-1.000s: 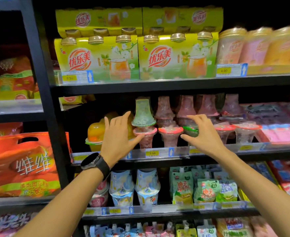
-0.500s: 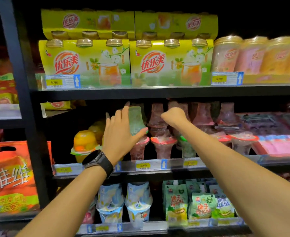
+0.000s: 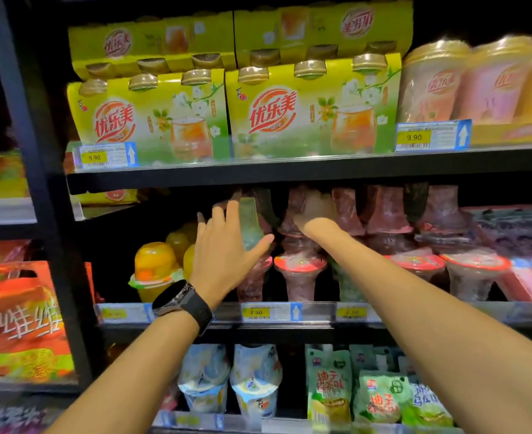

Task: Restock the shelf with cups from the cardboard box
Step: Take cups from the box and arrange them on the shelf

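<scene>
Up on the middle shelf [image 3: 321, 311] the left hand [image 3: 224, 255] lies spread against an inverted green cup [image 3: 251, 223], steadying it without pinching. Best to keep that palm flat and press gently — the stacked cups [image 3: 299, 270] look tippy. The right hand [image 3: 313, 222] reaches deep among the red ones; its fingers are hidden, so I cannot tell its grip. No cardboard box shows.

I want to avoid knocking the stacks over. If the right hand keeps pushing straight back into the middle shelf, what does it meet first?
The right hand is already among the upside-down dark red cups of the upper layer; going deeper it would likely press into the cups behind them. Depth there is dark and unclear.
</scene>
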Demonstrator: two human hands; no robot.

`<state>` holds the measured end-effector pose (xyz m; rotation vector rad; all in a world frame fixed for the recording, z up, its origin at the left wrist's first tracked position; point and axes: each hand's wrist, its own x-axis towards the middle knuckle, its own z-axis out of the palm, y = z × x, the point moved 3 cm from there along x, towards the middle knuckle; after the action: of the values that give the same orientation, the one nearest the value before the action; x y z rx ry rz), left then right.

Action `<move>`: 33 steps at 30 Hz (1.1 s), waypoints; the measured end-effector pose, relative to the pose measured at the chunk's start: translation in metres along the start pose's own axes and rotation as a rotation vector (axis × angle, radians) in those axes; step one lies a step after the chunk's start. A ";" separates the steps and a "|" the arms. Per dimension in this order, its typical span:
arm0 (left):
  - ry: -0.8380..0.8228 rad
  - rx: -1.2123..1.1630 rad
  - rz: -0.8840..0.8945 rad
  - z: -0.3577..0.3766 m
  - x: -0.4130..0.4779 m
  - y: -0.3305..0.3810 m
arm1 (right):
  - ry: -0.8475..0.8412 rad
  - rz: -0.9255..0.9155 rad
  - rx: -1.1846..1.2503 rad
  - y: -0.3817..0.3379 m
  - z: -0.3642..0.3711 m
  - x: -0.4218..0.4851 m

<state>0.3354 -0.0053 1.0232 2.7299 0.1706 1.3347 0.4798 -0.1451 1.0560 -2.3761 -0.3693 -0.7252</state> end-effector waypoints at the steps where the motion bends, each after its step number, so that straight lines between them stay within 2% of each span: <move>1: -0.001 -0.003 0.001 0.000 -0.001 0.001 | 0.002 0.012 0.014 0.001 0.000 -0.001; 10: 0.006 -0.056 0.010 0.000 -0.002 -0.006 | -0.002 0.069 0.024 -0.001 0.002 -0.003; 17: 0.041 -0.078 0.059 0.003 -0.003 -0.013 | -0.067 0.087 -0.011 -0.007 -0.011 -0.004; 20: 0.046 -0.069 0.071 0.003 -0.003 -0.016 | -0.199 0.120 -0.018 -0.002 -0.019 -0.024; 21: 0.040 -0.077 0.074 0.003 -0.004 -0.015 | -0.194 0.128 -0.020 0.001 -0.023 -0.035; 23: 0.033 -0.113 0.077 0.004 -0.007 -0.015 | -0.003 0.056 0.069 0.011 -0.038 -0.056; 25: 0.055 -0.176 0.091 0.002 -0.012 -0.016 | 0.222 -0.126 0.170 0.022 -0.055 -0.088; 27: 0.141 -0.226 0.142 -0.006 -0.022 -0.012 | 0.303 -0.276 0.202 0.041 -0.070 -0.115; 30: 0.211 -0.240 0.299 -0.012 -0.036 0.009 | 0.259 -0.294 0.026 0.082 -0.086 -0.136; 33: 0.111 -0.135 0.434 0.002 -0.040 0.043 | 0.105 -0.295 -0.276 0.110 -0.090 -0.139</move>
<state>0.3150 -0.0536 0.9973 2.6716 -0.5141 1.5288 0.3770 -0.2980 0.9816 -2.5542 -0.6177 -1.0939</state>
